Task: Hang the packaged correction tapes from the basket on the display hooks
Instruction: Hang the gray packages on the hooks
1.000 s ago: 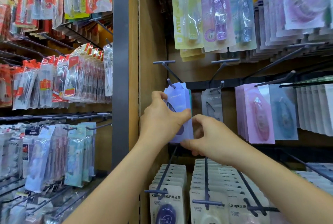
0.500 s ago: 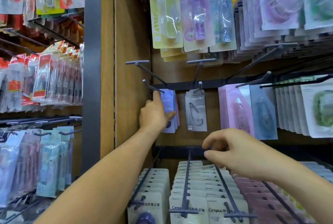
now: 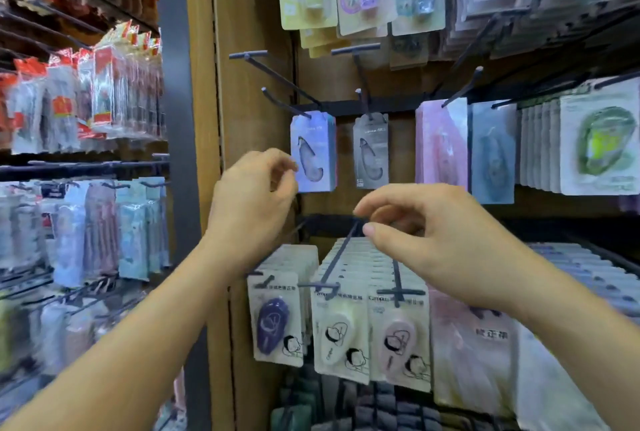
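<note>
A blue-lilac packaged correction tape (image 3: pixel 313 151) hangs at the back of a long black display hook (image 3: pixel 282 99), with more packs behind it. A grey pack (image 3: pixel 370 150) hangs on the hook to its right. My left hand (image 3: pixel 251 203) hovers just left of and below the blue pack, fingers loosely curled, holding nothing. My right hand (image 3: pixel 433 236) is lower and to the right, in front of the lower rows, fingers loosely curled and empty. The basket is out of view.
Long bare hook ends (image 3: pixel 356 49) stick out toward me above the hands. Rows of white correction tape packs (image 3: pixel 341 326) hang below. Pink and blue packs (image 3: pixel 441 146) fill the right. A wooden divider (image 3: pixel 239 84) and a grey post (image 3: pixel 173 67) stand to the left.
Both hands let go of the blue pack after sliding it back on the hook and have drawn away from it toward me. The view has dipped lower.
</note>
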`<state>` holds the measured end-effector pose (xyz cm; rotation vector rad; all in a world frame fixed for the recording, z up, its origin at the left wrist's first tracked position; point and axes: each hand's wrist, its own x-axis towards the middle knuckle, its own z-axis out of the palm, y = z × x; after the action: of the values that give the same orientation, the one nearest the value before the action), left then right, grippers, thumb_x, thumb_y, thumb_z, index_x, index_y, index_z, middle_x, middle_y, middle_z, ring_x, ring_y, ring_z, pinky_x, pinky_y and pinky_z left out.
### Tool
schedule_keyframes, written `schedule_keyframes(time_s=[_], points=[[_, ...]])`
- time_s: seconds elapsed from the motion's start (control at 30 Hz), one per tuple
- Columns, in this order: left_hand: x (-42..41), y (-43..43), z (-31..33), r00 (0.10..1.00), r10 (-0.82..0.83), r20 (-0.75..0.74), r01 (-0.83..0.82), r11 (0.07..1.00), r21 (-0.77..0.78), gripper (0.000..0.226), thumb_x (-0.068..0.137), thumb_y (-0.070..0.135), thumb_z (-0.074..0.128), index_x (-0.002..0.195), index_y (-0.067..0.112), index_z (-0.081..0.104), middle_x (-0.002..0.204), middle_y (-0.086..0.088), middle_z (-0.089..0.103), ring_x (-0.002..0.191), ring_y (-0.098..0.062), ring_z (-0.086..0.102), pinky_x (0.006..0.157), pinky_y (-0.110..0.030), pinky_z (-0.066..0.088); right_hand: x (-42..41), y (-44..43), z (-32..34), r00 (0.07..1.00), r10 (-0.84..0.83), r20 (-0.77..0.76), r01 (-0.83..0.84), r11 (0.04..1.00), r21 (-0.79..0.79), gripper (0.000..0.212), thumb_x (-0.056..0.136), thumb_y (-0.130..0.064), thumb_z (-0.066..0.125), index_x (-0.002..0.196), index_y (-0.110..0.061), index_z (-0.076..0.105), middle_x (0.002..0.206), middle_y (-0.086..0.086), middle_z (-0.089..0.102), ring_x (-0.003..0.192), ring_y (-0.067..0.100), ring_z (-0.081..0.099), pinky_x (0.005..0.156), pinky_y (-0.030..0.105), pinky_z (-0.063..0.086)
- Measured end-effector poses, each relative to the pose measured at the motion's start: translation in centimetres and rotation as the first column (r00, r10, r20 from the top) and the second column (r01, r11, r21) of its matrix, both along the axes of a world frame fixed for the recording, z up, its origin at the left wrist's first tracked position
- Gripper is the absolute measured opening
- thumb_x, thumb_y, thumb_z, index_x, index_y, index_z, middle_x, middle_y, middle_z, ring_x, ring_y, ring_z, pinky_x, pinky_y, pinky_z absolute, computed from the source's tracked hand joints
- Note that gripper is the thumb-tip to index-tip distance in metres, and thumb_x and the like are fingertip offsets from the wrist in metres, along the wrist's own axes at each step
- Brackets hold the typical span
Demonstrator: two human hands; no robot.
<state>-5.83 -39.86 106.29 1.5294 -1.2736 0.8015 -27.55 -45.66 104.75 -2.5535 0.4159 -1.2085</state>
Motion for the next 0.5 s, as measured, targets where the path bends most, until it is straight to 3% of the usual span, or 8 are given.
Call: schedule_keyframes(time_s=[0.13, 0.23, 0.37, 0.5], points=[[-3.3, 7.4, -5.6, 0.994, -0.062, -0.086, 0.067, 0.996, 0.052, 0.017, 0.093, 0.012, 0.061, 0.094, 0.026, 0.071, 0.078, 0.017, 0.068, 0.073, -0.003, 0.064, 0.066, -0.012, 0.048, -0.2, 3.0, -2.1, 0.978, 0.175, -0.112, -0.176, 0.984, 0.004, 0.010, 0.091, -0.036, 0.065, 0.100, -0.039, 0.068, 0.084, -0.015, 0.065, 0.075, 0.003, 0.063, 0.070, 0.025, 0.056], [-5.2, 12.4, -11.3, 0.992, -0.003, -0.122, 0.022, 0.988, 0.151, 0.020, 0.088, 0.007, 0.063, 0.088, 0.024, 0.074, 0.070, 0.017, 0.067, 0.062, -0.003, 0.061, 0.057, -0.008, 0.041, -0.1, 5.1, -5.4, 0.907, 0.306, -0.290, -0.301, 0.952, 0.065, 0.013, 0.092, -0.039, 0.063, 0.105, -0.043, 0.065, 0.086, -0.015, 0.065, 0.076, 0.002, 0.062, 0.072, 0.025, 0.055], [-6.8, 18.9, -20.5, 0.956, 0.179, -0.231, -0.103, 0.946, 0.307, 0.025, 0.075, 0.014, 0.054, 0.082, 0.028, 0.074, 0.074, 0.025, 0.065, 0.068, -0.002, 0.063, 0.063, -0.019, 0.049, 0.7, 8.1, -12.0, 0.774, 0.388, -0.501, -0.365, 0.919, 0.148, 0.021, 0.093, -0.042, 0.061, 0.114, -0.042, 0.062, 0.092, -0.015, 0.066, 0.084, 0.001, 0.062, 0.081, 0.027, 0.053], [-7.8, 25.4, -29.1, 0.868, 0.396, -0.300, -0.179, 0.812, 0.555, 0.030, 0.073, 0.015, 0.049, 0.084, 0.022, 0.076, 0.079, 0.011, 0.072, 0.074, -0.008, 0.062, 0.068, -0.028, 0.051, 2.2, 10.8, -20.4, 0.609, 0.407, -0.681, -0.344, 0.909, 0.235, 0.031, 0.097, -0.038, 0.059, 0.127, -0.032, 0.059, 0.104, -0.011, 0.067, 0.094, 0.009, 0.063, 0.087, 0.032, 0.051]])
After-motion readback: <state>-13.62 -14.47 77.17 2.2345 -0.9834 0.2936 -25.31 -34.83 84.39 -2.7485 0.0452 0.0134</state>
